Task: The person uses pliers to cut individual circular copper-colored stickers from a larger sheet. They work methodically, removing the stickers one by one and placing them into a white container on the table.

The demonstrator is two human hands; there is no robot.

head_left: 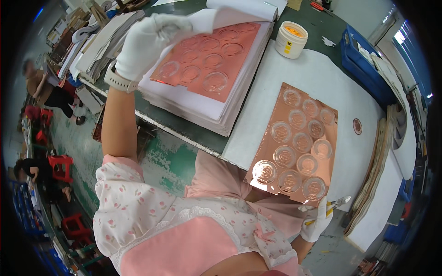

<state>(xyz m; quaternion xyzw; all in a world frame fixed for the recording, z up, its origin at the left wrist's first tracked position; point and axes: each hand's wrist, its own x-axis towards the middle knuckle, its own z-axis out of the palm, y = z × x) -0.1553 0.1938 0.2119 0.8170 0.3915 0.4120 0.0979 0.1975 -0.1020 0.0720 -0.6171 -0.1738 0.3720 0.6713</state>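
My left hand, in a white glove, is closed on the edge of a white paper sheet, lifted and curled back. Beneath it a copper-coloured embossed sheet with several round medallion shapes lies on a paper stack. At the lower right my gloved right hand grips the near edge of a second copper-coloured sheet, also with rows of round shapes. Yellow-handled pliers are in that hand too, their metal jaws pointing right. This sheet tilts over the table's front edge; its far part is above white paper.
A white tub with orange contents stands beyond the second sheet. One loose round copper piece lies on the white paper. A blue crate stands at right, above stacked sheets. Other people and red stools are at left.
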